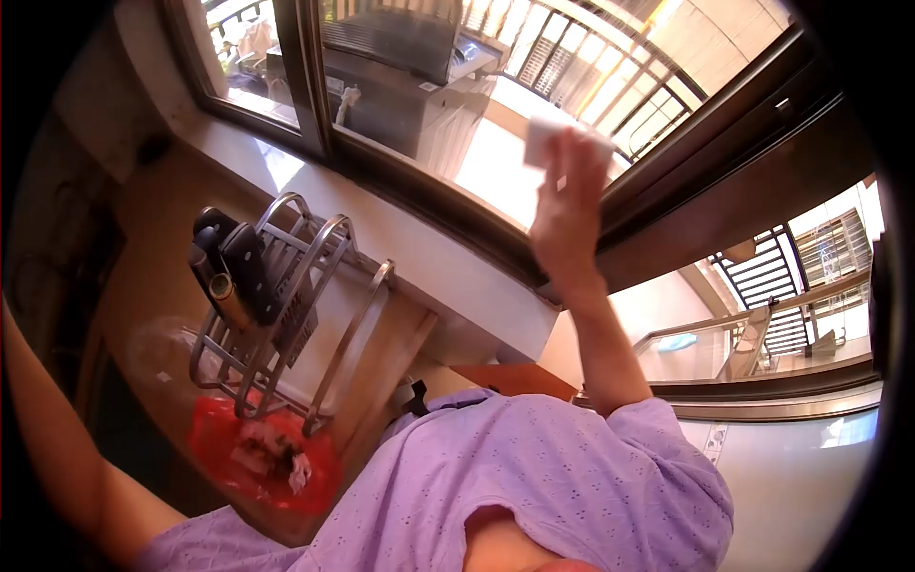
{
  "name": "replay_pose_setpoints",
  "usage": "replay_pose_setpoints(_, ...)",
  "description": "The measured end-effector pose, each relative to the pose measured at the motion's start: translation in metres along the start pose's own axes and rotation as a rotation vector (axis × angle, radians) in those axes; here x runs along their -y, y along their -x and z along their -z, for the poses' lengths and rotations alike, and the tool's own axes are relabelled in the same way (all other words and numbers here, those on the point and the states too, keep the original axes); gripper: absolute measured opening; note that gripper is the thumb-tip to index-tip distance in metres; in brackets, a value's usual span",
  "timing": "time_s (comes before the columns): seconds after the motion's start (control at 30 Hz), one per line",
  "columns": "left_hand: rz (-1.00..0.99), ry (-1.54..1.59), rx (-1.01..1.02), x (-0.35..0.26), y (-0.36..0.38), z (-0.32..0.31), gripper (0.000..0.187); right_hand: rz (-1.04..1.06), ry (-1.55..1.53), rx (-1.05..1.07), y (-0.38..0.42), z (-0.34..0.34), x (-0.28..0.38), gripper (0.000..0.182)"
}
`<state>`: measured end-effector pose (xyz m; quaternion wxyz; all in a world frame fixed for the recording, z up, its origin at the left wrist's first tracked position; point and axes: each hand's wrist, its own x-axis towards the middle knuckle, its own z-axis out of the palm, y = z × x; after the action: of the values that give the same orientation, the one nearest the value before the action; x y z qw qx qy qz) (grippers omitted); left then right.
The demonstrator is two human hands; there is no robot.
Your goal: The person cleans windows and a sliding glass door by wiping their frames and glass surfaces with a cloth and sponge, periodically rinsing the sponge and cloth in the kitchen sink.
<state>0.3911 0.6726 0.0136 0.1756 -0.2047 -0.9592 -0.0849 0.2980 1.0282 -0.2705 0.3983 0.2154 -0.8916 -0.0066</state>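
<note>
My right hand (pixel 564 214) is raised at the window, fingers pressed over a small white pad (pixel 541 143). The pad looks like a sponge or a folded cloth, and motion blurs it. Hand and pad overlap the window glass (pixel 486 157) in this view, close to the dark window frame (pixel 634 214). Of my left side only the forearm (pixel 67 448) shows, at the lower left; the hand is outside the picture.
A metal knife rack (pixel 334 234) with several dark-handled knives (pixel 246 267) stands on the wooden counter (pixel 157 248) below the sill (pixel 429 272). Beside it lies a red plastic bag (pixel 214 429). A second window (pixel 701 334) is at right. Outside are railings (pixel 658 119) and a dark appliance (pixel 381 110).
</note>
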Motion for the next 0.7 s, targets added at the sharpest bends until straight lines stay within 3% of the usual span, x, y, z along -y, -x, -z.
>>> replay_pose_setpoints(0.03, 0.003, -0.004, 0.004, 0.002, 0.001, -0.001, 0.057, -0.028, 0.014, -0.071, -0.012, 0.01, -0.004, 0.05)
replay_pose_setpoints(0.1, 0.017, -0.018, 0.001, 0.006, 0.006, 0.0, 0.057, -0.059, 0.046, -0.01, -0.003, 0.012, -0.005, 0.055)
replay_pose_setpoints(0.23, 0.049, -0.051, 0.002, 0.013, 0.019, 0.003, 0.058, 0.031, -0.115, 0.22, 0.066, -0.051, 0.002, 0.052)
replay_pose_setpoints(0.37, 0.077, -0.088, 0.021, 0.018, 0.032, 0.004, 0.058, 0.148, -0.293, 0.03, -0.034, -0.059, 0.035, 0.052)
replay_pose_setpoints(0.43, 0.099, -0.108, 0.031, 0.02, 0.04, 0.002, 0.058, 0.238, -0.245, -0.193, -0.106, -0.074, 0.059, 0.05)
replay_pose_setpoints(0.5, 0.122, -0.123, 0.026, 0.023, 0.047, 0.004, 0.058, 0.314, -0.15, -0.257, -0.166, -0.09, 0.09, 0.047)
replay_pose_setpoints(0.6, 0.153, -0.147, 0.038, 0.032, 0.057, 0.006, 0.058, 0.456, -0.396, -0.105, -0.167, -0.174, 0.131, 0.045)
replay_pose_setpoints(0.63, 0.166, -0.16, 0.037, 0.034, 0.062, 0.006, 0.058, 0.375, -0.388, 0.307, -0.147, -0.186, 0.137, 0.046)
replay_pose_setpoints(0.67, 0.175, -0.168, 0.042, 0.037, 0.068, 0.005, 0.058, 0.434, -0.386, 0.236, -0.12, -0.221, 0.134, 0.048)
replay_pose_setpoints(0.7, 0.187, -0.176, 0.032, 0.039, 0.073, 0.006, 0.058, 0.616, -0.141, 0.225, -0.098, -0.217, 0.128, 0.051)
